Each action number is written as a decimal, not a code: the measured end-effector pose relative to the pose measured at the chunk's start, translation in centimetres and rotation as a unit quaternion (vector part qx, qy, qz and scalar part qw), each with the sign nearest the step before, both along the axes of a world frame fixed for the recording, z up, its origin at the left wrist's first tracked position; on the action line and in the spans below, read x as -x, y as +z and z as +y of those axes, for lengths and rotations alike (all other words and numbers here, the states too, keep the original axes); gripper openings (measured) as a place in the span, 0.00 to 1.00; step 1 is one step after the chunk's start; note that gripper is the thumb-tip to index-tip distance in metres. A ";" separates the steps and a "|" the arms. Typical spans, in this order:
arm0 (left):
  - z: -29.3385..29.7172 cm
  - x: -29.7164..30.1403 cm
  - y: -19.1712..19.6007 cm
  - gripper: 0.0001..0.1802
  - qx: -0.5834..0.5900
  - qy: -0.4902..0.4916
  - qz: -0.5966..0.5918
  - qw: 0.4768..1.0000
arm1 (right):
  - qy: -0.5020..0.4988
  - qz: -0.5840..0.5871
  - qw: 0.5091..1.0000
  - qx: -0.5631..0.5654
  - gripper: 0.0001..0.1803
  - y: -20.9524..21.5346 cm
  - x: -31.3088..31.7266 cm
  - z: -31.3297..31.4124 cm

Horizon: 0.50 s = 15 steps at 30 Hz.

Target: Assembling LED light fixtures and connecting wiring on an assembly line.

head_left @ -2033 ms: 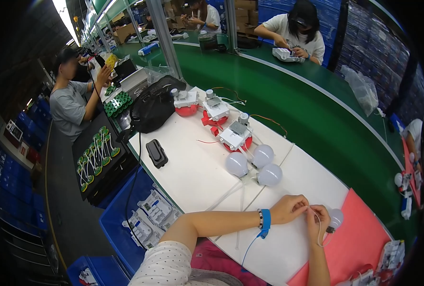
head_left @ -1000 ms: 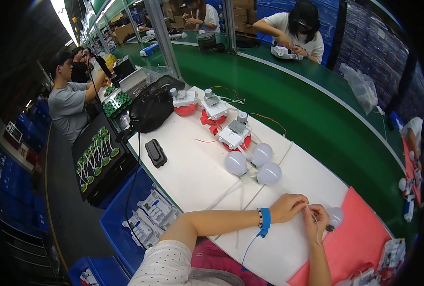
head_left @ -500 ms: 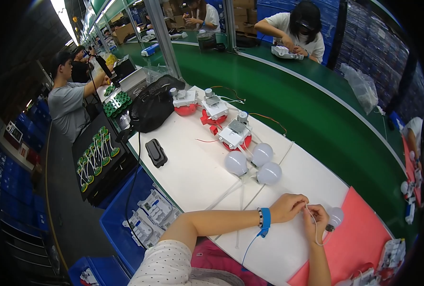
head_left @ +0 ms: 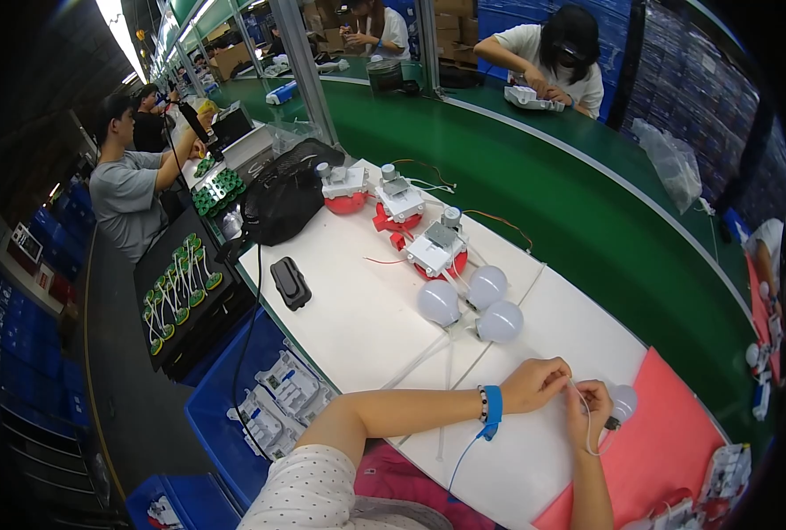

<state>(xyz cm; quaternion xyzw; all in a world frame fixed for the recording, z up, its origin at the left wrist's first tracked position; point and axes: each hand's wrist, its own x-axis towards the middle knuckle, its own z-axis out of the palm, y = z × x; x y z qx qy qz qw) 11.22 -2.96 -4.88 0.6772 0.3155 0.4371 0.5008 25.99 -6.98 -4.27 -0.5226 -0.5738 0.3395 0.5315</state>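
My left hand point(head_left: 539, 385), with a blue strap at its wrist, pinches the end of a thin white cable point(head_left: 588, 435). Facing it, my right hand point(head_left: 591, 408) has its fingers closed on the same cable, which loops down past the wrist. Just beyond my right hand lies a round white bulb point(head_left: 623, 403) with a dark base, at the edge of a red sheet point(head_left: 667, 406). The cable tip is mostly hidden by my fingertips. Three more white bulbs point(head_left: 499, 321) lie together on the white table point(head_left: 366, 344), with pale cables trailing from them.
White units on red bases point(head_left: 435, 250) stand in a row at the back. Near them are a black case point(head_left: 290, 283) and a black mesh bag point(head_left: 280, 194). A blue bin point(head_left: 212, 415) holds white housings. Beyond runs a green conveyor point(head_left: 534, 177); a person point(head_left: 561, 62) works across it.
My hands stay almost in place, still pinching the white cable, with only slight finger shifts. At the far left, a co-worker's raised arm has moved a little.
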 end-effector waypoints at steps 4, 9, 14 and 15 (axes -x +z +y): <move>0.0 0.1 0.1 0.05 0.008 -0.007 0.013 1.000 | -0.012 0.010 1.000 0.002 0.07 -0.1 0.0 0.0; 0.1 0.2 0.1 0.05 0.001 -0.008 0.007 1.000 | -0.006 -0.010 1.000 -0.012 0.07 -0.4 0.0 0.0; 0.1 0.1 0.0 0.05 0.001 -0.014 0.005 1.000 | -0.002 -0.012 1.000 0.002 0.08 -0.5 -0.1 -0.1; 0.1 0.1 -0.1 0.05 -0.001 -0.015 0.000 1.000 | -0.004 -0.003 1.000 0.009 0.08 -0.5 -0.1 -0.1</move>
